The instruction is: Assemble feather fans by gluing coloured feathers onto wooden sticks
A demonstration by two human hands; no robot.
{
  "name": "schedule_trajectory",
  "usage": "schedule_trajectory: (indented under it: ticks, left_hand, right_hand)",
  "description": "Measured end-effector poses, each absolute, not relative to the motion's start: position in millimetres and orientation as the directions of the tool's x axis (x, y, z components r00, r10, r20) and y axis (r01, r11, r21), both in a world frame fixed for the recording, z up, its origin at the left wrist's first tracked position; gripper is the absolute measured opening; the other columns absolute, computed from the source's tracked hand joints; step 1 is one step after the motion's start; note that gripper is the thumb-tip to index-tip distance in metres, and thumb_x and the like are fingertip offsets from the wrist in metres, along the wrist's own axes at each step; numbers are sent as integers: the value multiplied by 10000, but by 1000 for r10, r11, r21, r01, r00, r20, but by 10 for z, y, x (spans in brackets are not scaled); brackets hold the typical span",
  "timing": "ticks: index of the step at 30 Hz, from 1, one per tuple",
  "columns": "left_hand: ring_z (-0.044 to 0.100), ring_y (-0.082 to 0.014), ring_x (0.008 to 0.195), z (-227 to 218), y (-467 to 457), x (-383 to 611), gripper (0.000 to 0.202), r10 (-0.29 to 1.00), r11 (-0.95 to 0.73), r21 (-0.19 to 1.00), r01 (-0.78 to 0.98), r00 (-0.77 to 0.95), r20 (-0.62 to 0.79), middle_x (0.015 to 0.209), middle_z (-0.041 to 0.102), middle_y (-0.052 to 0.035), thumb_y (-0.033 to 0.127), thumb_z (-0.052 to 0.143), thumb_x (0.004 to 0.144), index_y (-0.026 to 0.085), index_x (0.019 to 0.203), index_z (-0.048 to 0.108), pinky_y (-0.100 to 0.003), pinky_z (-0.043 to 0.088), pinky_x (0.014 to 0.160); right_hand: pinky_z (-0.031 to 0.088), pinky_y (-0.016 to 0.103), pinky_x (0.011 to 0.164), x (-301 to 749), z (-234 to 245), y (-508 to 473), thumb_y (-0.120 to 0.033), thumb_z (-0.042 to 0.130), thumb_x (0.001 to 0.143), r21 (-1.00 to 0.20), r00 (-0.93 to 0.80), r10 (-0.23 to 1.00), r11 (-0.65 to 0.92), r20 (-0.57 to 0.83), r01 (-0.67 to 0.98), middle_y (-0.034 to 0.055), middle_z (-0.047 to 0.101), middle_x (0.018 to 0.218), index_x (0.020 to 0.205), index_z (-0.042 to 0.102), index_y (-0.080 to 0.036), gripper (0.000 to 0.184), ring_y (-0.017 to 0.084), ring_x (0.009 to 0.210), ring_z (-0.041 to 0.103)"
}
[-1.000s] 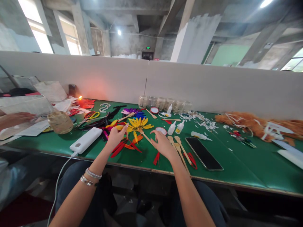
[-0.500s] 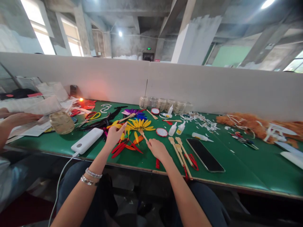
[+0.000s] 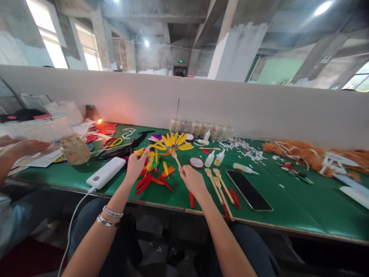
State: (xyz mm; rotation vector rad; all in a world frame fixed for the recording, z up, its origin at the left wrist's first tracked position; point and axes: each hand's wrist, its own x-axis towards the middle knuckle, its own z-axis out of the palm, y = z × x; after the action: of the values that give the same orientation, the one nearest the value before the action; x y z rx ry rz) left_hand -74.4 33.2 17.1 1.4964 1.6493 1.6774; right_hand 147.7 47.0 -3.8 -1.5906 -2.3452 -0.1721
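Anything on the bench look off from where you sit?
Yes: a small bright flame burns at the back left of the green bench, right beside loose papers and red cut pieces. An open flame that close to paper looks risky, though its source is hidden.

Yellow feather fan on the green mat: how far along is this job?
Done: the yellow feather fan looks spread on its wooden stick. In hand: the right hand is at that stick, the left hand at a yellow feather. Left: loose red feathers and bare wooden sticks lie on the mat.
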Motion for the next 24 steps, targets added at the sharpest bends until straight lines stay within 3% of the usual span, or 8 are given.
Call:
schedule_trajectory:
  ticks: [14,20,24]
  left_hand:
    - [268,-63,397,243,244,-634,405,822,-360,900,247,-372,431,423,367,43,510,543,741,134,610,620,-215,196,383]
    - [339,-81,421,310,201,-645,363,804,-396,885,244,-373,462,429,418,31,489,583,708,136,657,650,-217,238,399]
    - [396,-107,453,402,154,-659,348,788,-412,870,271,-374,489,400,398,22,473,593,691,145,576,610,-219,259,408]
  right_hand:
    - [268,246,504,1434,53,252,-335,298,924,-68,-349,744,466,569,882,21,532,688,684,462,-186,327,120,591,515]
    - [301,244,542,1422,-1,148,-304,323,919,-57,-380,696,517,610,854,22,531,680,674,459,-189,303,124,619,520]
    - [309,245,552,1412,-22,127,-301,329,918,-62,-396,683,541,613,838,22,529,671,672,465,-190,302,126,624,521]
